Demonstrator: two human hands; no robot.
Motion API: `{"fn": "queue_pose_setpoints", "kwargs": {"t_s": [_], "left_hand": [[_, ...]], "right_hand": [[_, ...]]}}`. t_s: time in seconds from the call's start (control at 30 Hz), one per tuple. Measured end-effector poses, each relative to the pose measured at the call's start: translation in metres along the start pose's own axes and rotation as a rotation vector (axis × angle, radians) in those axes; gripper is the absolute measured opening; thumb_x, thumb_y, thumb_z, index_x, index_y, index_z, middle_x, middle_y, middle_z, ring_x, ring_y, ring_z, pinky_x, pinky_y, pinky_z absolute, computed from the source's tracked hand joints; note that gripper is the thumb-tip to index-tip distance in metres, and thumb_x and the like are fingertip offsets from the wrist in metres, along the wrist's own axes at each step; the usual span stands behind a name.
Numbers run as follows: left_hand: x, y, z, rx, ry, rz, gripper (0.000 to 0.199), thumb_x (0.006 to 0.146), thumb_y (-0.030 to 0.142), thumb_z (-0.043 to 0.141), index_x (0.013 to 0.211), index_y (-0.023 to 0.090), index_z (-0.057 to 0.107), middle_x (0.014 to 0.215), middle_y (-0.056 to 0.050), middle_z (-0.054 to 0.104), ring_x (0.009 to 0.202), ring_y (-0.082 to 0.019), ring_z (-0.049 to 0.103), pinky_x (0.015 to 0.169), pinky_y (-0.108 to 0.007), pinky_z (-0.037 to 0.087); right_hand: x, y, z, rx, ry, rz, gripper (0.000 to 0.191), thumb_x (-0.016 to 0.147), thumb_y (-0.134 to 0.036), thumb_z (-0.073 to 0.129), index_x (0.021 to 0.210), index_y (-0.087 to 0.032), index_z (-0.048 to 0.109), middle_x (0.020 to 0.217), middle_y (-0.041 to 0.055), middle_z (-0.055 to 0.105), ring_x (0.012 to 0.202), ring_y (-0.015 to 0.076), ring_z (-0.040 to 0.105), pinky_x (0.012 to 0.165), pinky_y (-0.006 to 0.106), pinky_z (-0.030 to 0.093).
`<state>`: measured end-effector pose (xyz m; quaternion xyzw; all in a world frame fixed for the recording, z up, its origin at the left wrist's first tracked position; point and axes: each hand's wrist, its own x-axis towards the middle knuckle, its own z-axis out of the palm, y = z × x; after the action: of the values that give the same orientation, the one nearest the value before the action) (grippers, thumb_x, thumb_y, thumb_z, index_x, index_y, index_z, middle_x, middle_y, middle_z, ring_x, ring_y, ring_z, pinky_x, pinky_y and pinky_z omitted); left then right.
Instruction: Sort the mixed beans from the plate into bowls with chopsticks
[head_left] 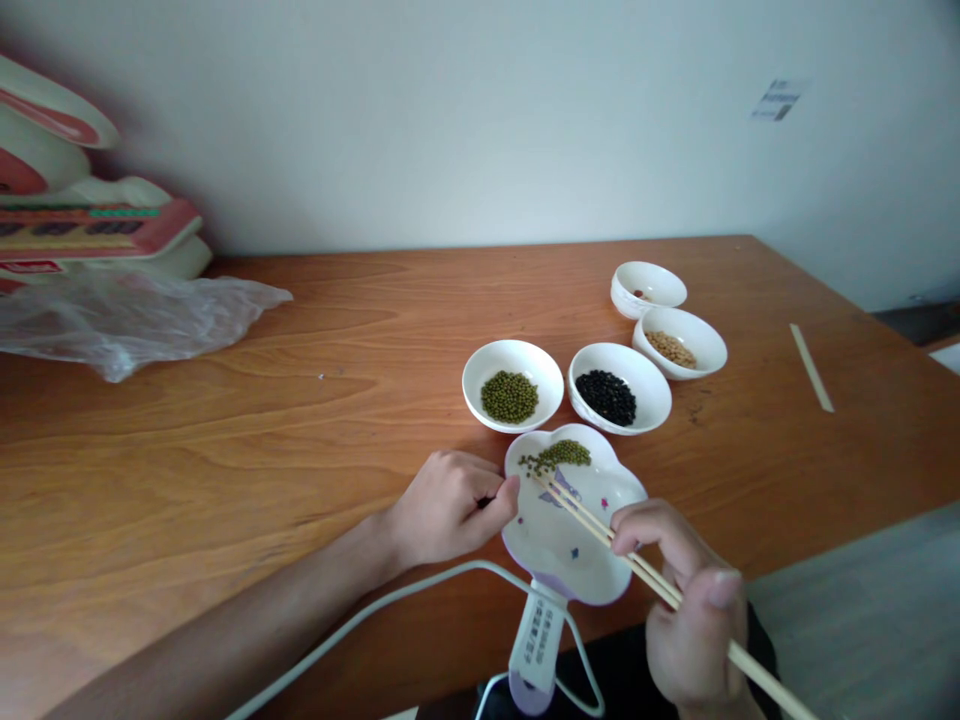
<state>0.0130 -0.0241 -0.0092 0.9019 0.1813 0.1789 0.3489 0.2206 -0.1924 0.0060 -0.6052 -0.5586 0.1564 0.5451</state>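
A pair of wooden chopsticks is held in my right hand. Their tips touch down beside a few mung beans in a white flower-shaped plate with a purple rim, small printed motifs and a labelled handle. At the plate's left edge, my left hand is closed, its thumb on the rim and its other fingers partly hidden. Just behind the plate stand a white bowl of mung beans and another bowl of black beans.
Farther back are a bowl of tan beans and a bowl with a few reddish pieces. A pale strip lies at right. A plastic bag and pink-white toy occupy the left. A white cable crosses in front.
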Motion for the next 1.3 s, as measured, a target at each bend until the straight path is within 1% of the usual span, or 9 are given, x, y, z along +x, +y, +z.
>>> {"fn": "queue_pose_setpoints", "kwargs": {"t_s": [0.17, 0.3, 0.5, 0.63, 0.77, 0.83, 0.97, 1.13, 1.3], "left_hand": [[0.002, 0.000, 0.000, -0.009, -0.001, 0.007, 0.052, 0.114, 0.029, 0.041, 0.063, 0.017, 0.039, 0.059, 0.003, 0.048, 0.054, -0.009, 0.040, 0.058, -0.028, 0.029], [0.000, 0.001, 0.000, -0.011, 0.001, 0.007, 0.052, 0.114, 0.029, 0.041, 0.063, 0.018, 0.039, 0.059, 0.003, 0.046, 0.054, -0.009, 0.038, 0.058, -0.029, 0.029], [-0.001, 0.001, -0.001, -0.029, -0.007, 0.009, 0.052, 0.114, 0.028, 0.040, 0.063, 0.018, 0.038, 0.059, 0.003, 0.046, 0.054, -0.009, 0.038, 0.059, -0.029, 0.030], [0.001, 0.002, -0.002, -0.028, 0.002, 0.013, 0.052, 0.114, 0.028, 0.041, 0.063, 0.018, 0.037, 0.058, 0.003, 0.045, 0.054, -0.009, 0.037, 0.058, -0.029, 0.030], [0.001, 0.003, -0.002, -0.015, 0.007, 0.006, 0.052, 0.113, 0.029, 0.041, 0.062, 0.018, 0.039, 0.058, 0.003, 0.047, 0.053, -0.009, 0.039, 0.057, -0.029, 0.030], [0.001, 0.003, -0.002, -0.010, 0.008, 0.007, 0.052, 0.114, 0.029, 0.041, 0.062, 0.018, 0.040, 0.058, 0.003, 0.047, 0.053, -0.009, 0.039, 0.057, -0.029, 0.030], [0.001, 0.001, -0.001, -0.012, 0.011, 0.022, 0.053, 0.114, 0.028, 0.041, 0.062, 0.018, 0.040, 0.058, 0.003, 0.047, 0.053, -0.009, 0.038, 0.058, -0.029, 0.030], [0.001, 0.001, -0.002, -0.021, 0.003, 0.018, 0.053, 0.114, 0.028, 0.041, 0.062, 0.018, 0.041, 0.058, 0.003, 0.047, 0.053, -0.009, 0.038, 0.057, -0.028, 0.030], [0.001, 0.003, -0.003, -0.007, 0.014, 0.022, 0.055, 0.114, 0.028, 0.041, 0.060, 0.018, 0.042, 0.056, 0.003, 0.046, 0.052, -0.010, 0.038, 0.056, -0.028, 0.031]], "right_hand": [[-0.003, 0.000, 0.002, 0.020, 0.039, 0.056, 0.074, 0.109, -0.069, 0.012, 0.086, -0.025, 0.066, 0.089, 0.0040, 0.067, 0.087, 0.0219, 0.064, 0.081, 0.036, 0.047], [-0.005, -0.002, -0.002, 0.029, 0.030, 0.072, 0.079, 0.104, -0.078, 0.012, 0.085, -0.025, 0.067, 0.089, 0.0043, 0.067, 0.085, 0.0228, 0.064, 0.079, 0.037, 0.047], [-0.012, -0.008, -0.009, -0.035, 0.056, 0.114, 0.083, 0.101, -0.082, 0.010, 0.082, -0.024, 0.066, 0.084, 0.0046, 0.067, 0.081, 0.0230, 0.064, 0.075, 0.036, 0.047], [-0.014, -0.003, -0.009, -0.031, 0.017, 0.084, 0.081, 0.103, -0.080, 0.011, 0.083, -0.024, 0.067, 0.086, 0.0048, 0.068, 0.082, 0.0229, 0.065, 0.077, 0.037, 0.048], [-0.013, 0.000, -0.009, -0.010, -0.003, 0.068, 0.076, 0.108, -0.072, 0.012, 0.086, -0.024, 0.067, 0.088, 0.0057, 0.068, 0.086, 0.0236, 0.066, 0.080, 0.037, 0.049], [-0.013, -0.001, -0.009, -0.015, 0.014, 0.090, 0.074, 0.109, -0.069, 0.013, 0.086, -0.023, 0.067, 0.088, 0.0061, 0.068, 0.088, 0.0236, 0.066, 0.080, 0.036, 0.049], [-0.011, -0.002, -0.008, -0.015, 0.054, 0.039, 0.076, 0.110, -0.067, 0.014, 0.082, -0.023, 0.069, 0.085, 0.0056, 0.069, 0.082, 0.0214, 0.067, 0.073, 0.033, 0.051], [-0.003, -0.012, -0.006, 0.002, 0.157, 0.094, 0.083, 0.105, -0.076, 0.015, 0.077, -0.023, 0.071, 0.082, 0.0069, 0.070, 0.080, 0.0233, 0.067, 0.070, 0.035, 0.051], [0.004, -0.020, -0.012, -0.015, 0.181, 0.095, 0.087, 0.101, -0.083, 0.015, 0.073, -0.023, 0.072, 0.080, 0.0069, 0.072, 0.077, 0.0246, 0.068, 0.069, 0.036, 0.051]]}}
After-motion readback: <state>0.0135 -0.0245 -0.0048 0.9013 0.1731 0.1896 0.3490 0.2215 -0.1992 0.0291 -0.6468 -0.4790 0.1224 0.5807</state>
